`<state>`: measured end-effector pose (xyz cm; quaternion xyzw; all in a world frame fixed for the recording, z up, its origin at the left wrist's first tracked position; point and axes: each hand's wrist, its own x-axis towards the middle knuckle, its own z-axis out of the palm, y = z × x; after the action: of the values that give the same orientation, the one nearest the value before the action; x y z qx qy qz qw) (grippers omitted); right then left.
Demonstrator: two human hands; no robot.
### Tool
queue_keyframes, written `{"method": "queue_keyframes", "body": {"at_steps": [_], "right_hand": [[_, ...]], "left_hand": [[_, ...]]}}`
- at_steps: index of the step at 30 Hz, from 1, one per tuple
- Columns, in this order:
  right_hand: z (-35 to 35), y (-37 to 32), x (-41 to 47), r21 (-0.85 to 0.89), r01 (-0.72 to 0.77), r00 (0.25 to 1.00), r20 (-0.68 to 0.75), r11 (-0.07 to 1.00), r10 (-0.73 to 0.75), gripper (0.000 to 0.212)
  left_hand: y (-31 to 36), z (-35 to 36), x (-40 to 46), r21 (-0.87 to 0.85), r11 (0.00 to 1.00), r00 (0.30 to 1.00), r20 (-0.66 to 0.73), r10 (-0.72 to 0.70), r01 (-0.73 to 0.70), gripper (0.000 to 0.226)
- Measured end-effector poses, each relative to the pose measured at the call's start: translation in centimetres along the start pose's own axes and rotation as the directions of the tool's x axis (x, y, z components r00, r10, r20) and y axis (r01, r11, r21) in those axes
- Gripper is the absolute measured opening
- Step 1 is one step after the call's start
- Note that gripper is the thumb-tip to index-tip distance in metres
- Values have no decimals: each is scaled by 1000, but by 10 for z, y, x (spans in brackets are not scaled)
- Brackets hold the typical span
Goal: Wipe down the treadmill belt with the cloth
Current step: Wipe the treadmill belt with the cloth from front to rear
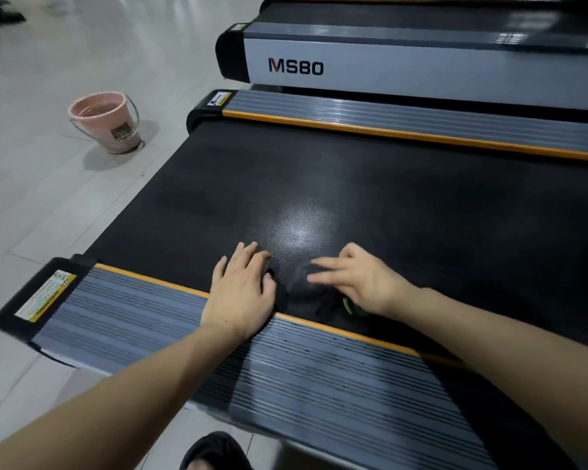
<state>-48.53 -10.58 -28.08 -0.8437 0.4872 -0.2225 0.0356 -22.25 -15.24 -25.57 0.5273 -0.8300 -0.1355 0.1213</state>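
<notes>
Dark cloth (pixel 306 293), bunched low on the black treadmill belt (pixel 319 184), just above the near orange edge strip (pixel 336 330), hard to tell from the belt itself. Pressed at its 9 o'clock side by the left hand (pixel 240 293), fingers straight and flat, palm across the strip. Covered at 3 o'clock by the right hand (pixel 360 283), fingers extended and blurred, a green bit showing under the heel; whether any fold is pinched, cannot tell. Below, the grey ribbed side rail (pixel 218 334). At 10 o'clock on the pale floor (pixel 48 198), a pink bucket (pixel 106 122). At 12 o'clock, a second treadmill (pixel 387 62) marked MS80.
</notes>
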Motion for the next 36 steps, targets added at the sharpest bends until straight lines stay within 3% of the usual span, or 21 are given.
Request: {"method": "queue_keyframes", "body": {"at_steps": [2,4,6,8,12,14,17,19,21,23,26,29,33,36], "right_hand": [[7,17,26,-60,-147,982,-126,987,138,28],[9,24,52,-30,-348,912,-244,937,330,25],[11,18,66,11,-437,864,-272,900,423,23],[14,-2,60,67,-386,898,-201,920,391,23],[15,-50,32,200,-118,993,2,973,120,24],[17,-52,27,209,-4,1000,2,978,3,27],[24,-19,50,63,79,996,-54,995,-75,26],[34,9,82,-52,-85,979,-189,995,74,23],[41,25,112,-16,-364,887,-311,931,341,21],[41,22,128,12,-440,848,-324,898,419,20],[37,-13,112,-27,-202,961,-197,979,192,22],[34,-53,72,122,37,999,-10,992,-36,23],[33,-47,67,136,139,990,1,981,-140,25],[39,-15,97,-21,99,992,-76,995,-100,28]], "left_hand": [[-4,1,0,-36,999,1000,-21,13,-14,41],[-7,0,2,-118,993,999,-40,23,-27,38],[-15,-8,8,-198,979,998,-50,33,-42,37],[-28,-18,16,-102,990,992,-87,89,-97,38],[-56,-29,29,87,994,991,-109,74,-65,36],[-64,-23,29,86,996,991,-131,26,-15,34],[-67,-20,31,25,1000,987,-164,-4,8,36],[-69,-20,34,9,1000,987,-160,-8,9,39],[-69,-18,35,-1,1000,990,-142,-18,18,39],[-69,-17,36,-31,998,989,-138,-61,58,41],[-70,-16,37,-32,996,987,-133,-86,82,43],[-68,-16,37,-35,995,986,-139,-94,90,42],[-65,-19,34,-23,995,984,-149,-100,98,40],[-64,-21,33,-19,994,984,-144,-105,103,41]]}}
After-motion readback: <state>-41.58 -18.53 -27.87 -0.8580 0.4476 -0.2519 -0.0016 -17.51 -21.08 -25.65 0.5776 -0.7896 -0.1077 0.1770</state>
